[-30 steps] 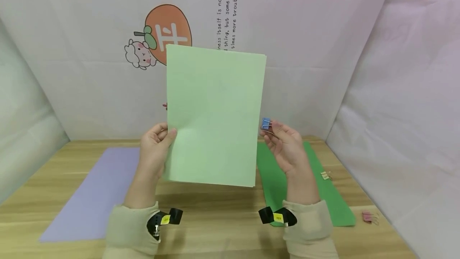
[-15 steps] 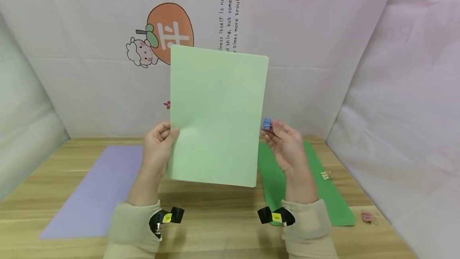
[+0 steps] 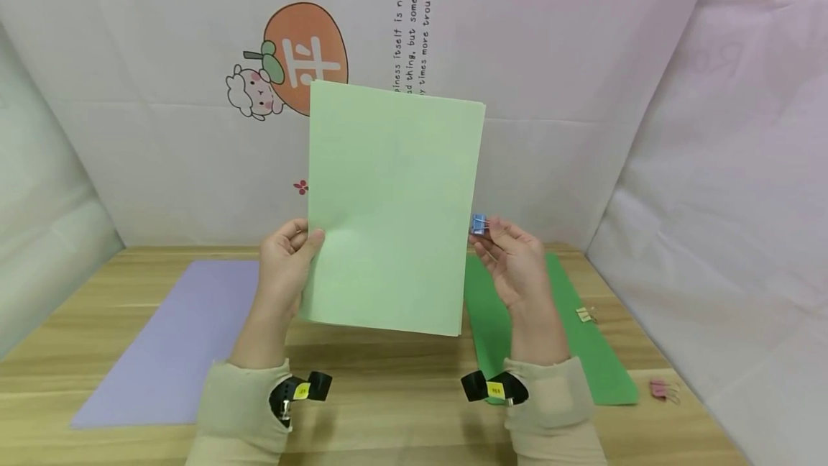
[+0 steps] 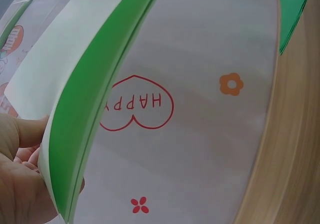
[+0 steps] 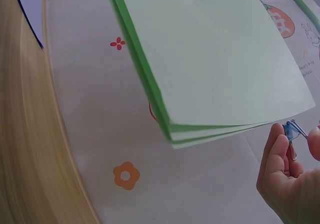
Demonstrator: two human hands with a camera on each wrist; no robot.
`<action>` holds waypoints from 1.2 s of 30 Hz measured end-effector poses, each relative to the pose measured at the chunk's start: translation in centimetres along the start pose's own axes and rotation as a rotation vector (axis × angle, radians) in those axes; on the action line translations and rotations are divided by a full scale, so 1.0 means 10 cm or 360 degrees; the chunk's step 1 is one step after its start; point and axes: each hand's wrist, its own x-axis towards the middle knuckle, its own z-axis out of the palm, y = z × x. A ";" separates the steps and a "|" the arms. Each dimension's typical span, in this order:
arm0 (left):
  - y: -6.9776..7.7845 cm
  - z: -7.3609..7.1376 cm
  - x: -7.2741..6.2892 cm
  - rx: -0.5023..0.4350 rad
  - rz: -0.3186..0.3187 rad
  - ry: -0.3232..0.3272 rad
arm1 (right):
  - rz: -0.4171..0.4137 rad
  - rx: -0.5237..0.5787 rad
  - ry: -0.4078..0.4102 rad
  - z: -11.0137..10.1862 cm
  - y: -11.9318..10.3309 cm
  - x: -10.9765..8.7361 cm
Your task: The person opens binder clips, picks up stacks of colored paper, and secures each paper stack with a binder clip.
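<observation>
A stack of light green paper (image 3: 394, 207) is held upright in mid-air, tilted slightly. My left hand (image 3: 284, 261) pinches its left edge, thumb on the near face and fingers behind. In the right wrist view the stack's sheets (image 5: 215, 64) fan apart a little at the lower edge. My right hand (image 3: 517, 265) holds a small blue binder clip (image 3: 479, 224) by its wire handles, right beside the paper's right edge. Whether the clip touches the paper I cannot tell for sure. The left wrist view shows the left thumb (image 4: 30, 132) pressed on the bent stack.
Purple paper (image 3: 162, 351) lies on the wooden table (image 3: 388, 408) at left, dark green paper (image 3: 582, 358) at right. On the right are a yellow binder clip (image 3: 585, 315) and a pink binder clip (image 3: 661, 389). A printed white cloth (image 3: 556, 56) hangs behind.
The paper and my left hand have shifted slightly right, narrowing the gap to the blue binder clip. My right hand has barely moved and keeps hold of the clip.
</observation>
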 end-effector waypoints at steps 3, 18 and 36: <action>0.00 0.01 0.00 -0.0001 -0.0006 -0.0002 | 0.0013 0.0000 0.0009 0.00 0.00 -0.01; -0.01 0.02 0.01 0.0029 -0.0030 -0.0011 | 0.0013 -0.0025 0.0047 0.02 0.02 0.00; -0.02 0.05 -0.02 0.0059 0.0014 -0.0045 | 0.0020 -0.0081 -0.0007 0.05 0.06 0.01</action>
